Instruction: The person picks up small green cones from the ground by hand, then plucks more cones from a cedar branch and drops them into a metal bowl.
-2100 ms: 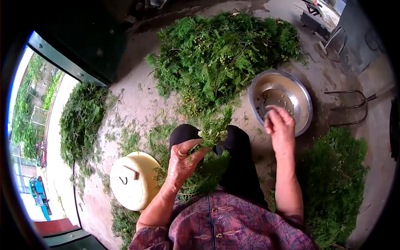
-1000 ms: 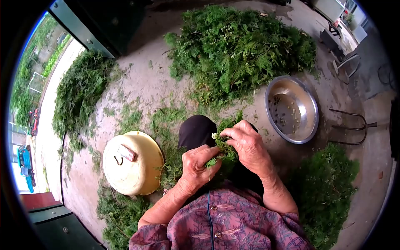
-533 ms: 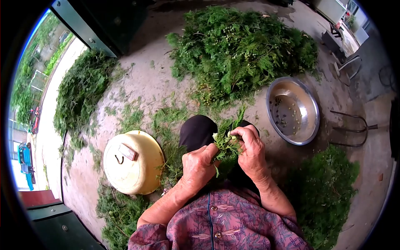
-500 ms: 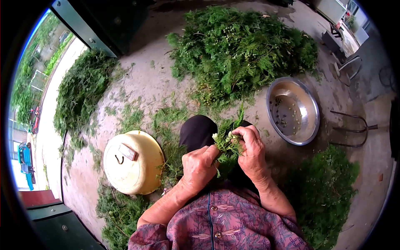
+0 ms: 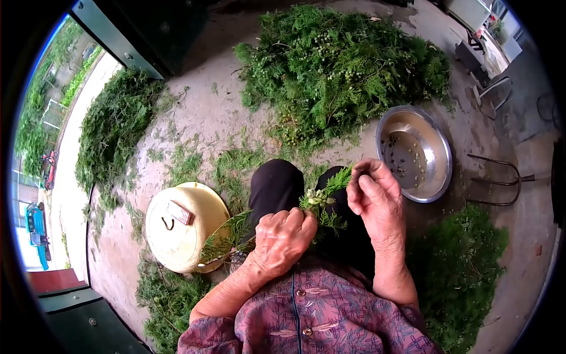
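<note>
My left hand (image 5: 284, 241) is closed round an evergreen sprig (image 5: 337, 182), with feathery green tips showing on both sides of the fist. A cluster of pale green cones (image 5: 319, 198) sits on the sprig just beyond my left thumb side. Off to the right, beside the sprig's tip, my right hand (image 5: 382, 200) is raised with thumb and fingers curled together; what is between them, if anything, I cannot tell. Just past my right hand stands a metal basin (image 5: 439, 168) with several small round cones lying on its bottom.
A big heap of cut evergreen branches (image 5: 342, 71) lies ahead. Smaller heaps are at left (image 5: 115, 127) and at lower right (image 5: 463, 271). An upturned cream basin (image 5: 183, 242) carries a small brush-like block (image 5: 180, 212). A metal fork (image 5: 513, 182) lies right of the metal basin.
My right hand has come away from the sprig, moving right and toward the metal basin. My left hand has turned over slightly, and the sprig now extends out on its left side as well.
</note>
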Available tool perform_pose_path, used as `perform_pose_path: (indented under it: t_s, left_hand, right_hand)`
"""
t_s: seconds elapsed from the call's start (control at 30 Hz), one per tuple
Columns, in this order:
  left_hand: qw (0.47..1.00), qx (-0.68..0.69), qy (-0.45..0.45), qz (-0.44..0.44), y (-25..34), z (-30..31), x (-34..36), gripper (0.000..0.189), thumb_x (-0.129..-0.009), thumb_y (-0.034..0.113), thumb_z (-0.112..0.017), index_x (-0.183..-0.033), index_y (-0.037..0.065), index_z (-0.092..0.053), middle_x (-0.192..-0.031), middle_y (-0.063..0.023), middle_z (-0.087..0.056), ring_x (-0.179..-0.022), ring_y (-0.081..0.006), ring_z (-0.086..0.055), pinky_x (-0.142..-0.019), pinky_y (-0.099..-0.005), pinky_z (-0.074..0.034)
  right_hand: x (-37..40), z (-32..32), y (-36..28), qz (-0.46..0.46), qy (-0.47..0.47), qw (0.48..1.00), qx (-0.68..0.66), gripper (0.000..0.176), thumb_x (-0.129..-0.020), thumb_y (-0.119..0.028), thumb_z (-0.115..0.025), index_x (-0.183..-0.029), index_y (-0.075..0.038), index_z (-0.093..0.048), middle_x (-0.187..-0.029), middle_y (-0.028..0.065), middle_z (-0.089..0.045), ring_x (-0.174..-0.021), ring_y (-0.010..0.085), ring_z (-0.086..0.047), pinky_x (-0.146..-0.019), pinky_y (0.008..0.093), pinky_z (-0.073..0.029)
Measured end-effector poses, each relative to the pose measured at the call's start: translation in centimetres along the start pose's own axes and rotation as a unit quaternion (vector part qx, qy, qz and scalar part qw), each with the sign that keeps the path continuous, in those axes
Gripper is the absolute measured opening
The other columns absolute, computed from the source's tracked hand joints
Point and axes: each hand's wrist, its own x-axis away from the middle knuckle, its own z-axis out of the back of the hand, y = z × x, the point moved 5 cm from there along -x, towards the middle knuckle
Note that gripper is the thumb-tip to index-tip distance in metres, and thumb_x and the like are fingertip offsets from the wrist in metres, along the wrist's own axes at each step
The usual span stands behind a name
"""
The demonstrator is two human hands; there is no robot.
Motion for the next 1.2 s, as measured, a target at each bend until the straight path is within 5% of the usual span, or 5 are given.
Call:
perform_pose_path:
  t_s: [0.27, 0.5, 0.57, 0.8, 1.2]
  left_hand:
    - [0.999, -0.029, 0.0, -0.03, 0.9, -0.3, 0.2, 0.016, -0.064, 0.013, -0.057, -0.079, 0.006, -0.057, -0.063, -0.0017, -0.048, -0.053, -0.0125, -0.049, -0.043, -0.0257, -0.038]
    - [0.996, 0.059, 0.052, 0.035, -0.7, 1.6, 0.2, 0.028, -0.063, 0.01, -0.057, -0.09, 0.001, -0.056, -0.071, -0.0055, -0.054, -0.056, -0.0167, -0.053, -0.048, -0.0289, -0.042]
    - [0.994, 0.064, 0.054, 0.071, -1.4, 1.7, 1.0, 0.028, -0.058, 0.004, -0.057, -0.085, 0.001, -0.055, -0.073, -0.0075, -0.055, -0.058, -0.0204, -0.055, -0.051, -0.0319, -0.045]
    - [0.962, 0.145, 0.093, 0.212, -4.7, 1.1, 2.5, 0.021, -0.059, -0.002, -0.071, -0.077, 0.004, -0.06, -0.065, -0.01, -0.058, -0.057, -0.0258, -0.058, -0.051, -0.0299, -0.044]
    - [0.925, 0.243, 0.069, 0.285, -4.5, 0.6, 2.4, 0.015, -0.066, 0.007, -0.071, -0.079, 0.006, -0.063, -0.062, -0.0111, -0.058, -0.054, -0.0252, -0.058, -0.051, -0.032, -0.045]
  right_hand:
    - [0.4, -3.5, 2.2, 0.121, -0.113, 0.721, 0.673, 0.022, -0.076, -0.016, -0.065, -0.09, -0.002, -0.055, -0.077, 0.013, -0.051, -0.069, 0.0324, -0.055, -0.057, 0.0387, -0.044]
    - [-0.1, -1.4, 2.2, 0.274, 0.089, 0.829, 0.479, 0.014, -0.084, -0.014, -0.058, -0.088, -0.001, -0.055, -0.071, 0.0119, -0.054, -0.059, 0.0274, -0.053, -0.052, 0.0356, -0.042]
    - [-0.8, 1.4, 1.7, 0.002, 0.157, 0.963, 0.217, 0.017, -0.09, -0.018, -0.052, -0.089, -0.002, -0.056, -0.069, 0.0032, -0.056, -0.063, 0.0107, -0.053, -0.05, 0.0252, -0.04]
    - [-1.0, 0.9, 4.1, -0.085, -0.004, 0.978, -0.188, 0.022, -0.08, -0.009, -0.06, -0.099, -0.006, -0.05, -0.085, 0.0054, -0.057, -0.069, 0.0151, -0.057, -0.05, 0.0238, -0.042]
    - [-0.1, -1.4, 2.4, 0.261, 0.131, 0.859, 0.42, 0.012, -0.077, -0.003, -0.064, -0.085, -0.002, -0.055, -0.074, 0.0065, -0.056, -0.061, 0.0149, -0.054, -0.052, 0.0253, -0.043]
